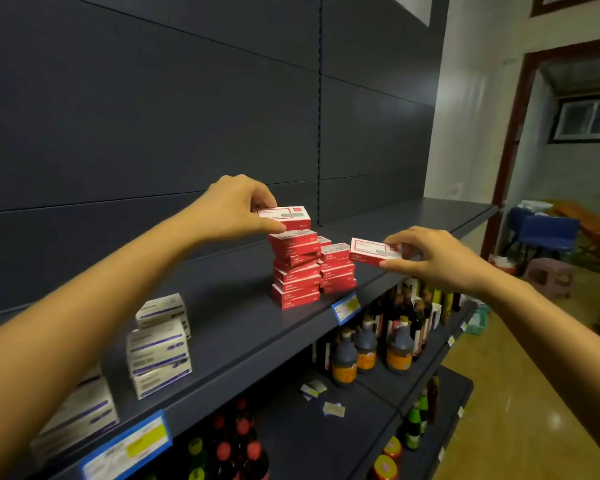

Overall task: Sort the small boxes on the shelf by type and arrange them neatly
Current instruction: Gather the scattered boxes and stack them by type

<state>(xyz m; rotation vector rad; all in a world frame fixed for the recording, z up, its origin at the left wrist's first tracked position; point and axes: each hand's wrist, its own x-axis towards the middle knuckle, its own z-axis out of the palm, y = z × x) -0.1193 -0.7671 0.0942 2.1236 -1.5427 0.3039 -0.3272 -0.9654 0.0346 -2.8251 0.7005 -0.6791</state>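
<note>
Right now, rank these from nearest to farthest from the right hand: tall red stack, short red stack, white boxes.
1. short red stack, just left of the right hand.
2. tall red stack, further left.
3. white boxes, far left.

L hand (234, 206) pinches red box (286, 216) atop red stack (297, 271); R hand (433, 258) holds another box (371, 252).

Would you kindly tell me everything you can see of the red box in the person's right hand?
The red box is a small, flat, closed carton, apparently cardboard, with red sides and a white top panel bearing a grey picture. It is held roughly level above the front edge of the shelf, just right of the shorter stack of red boxes; whether it touches that stack cannot be told. The right hand pinches its right end.
</note>
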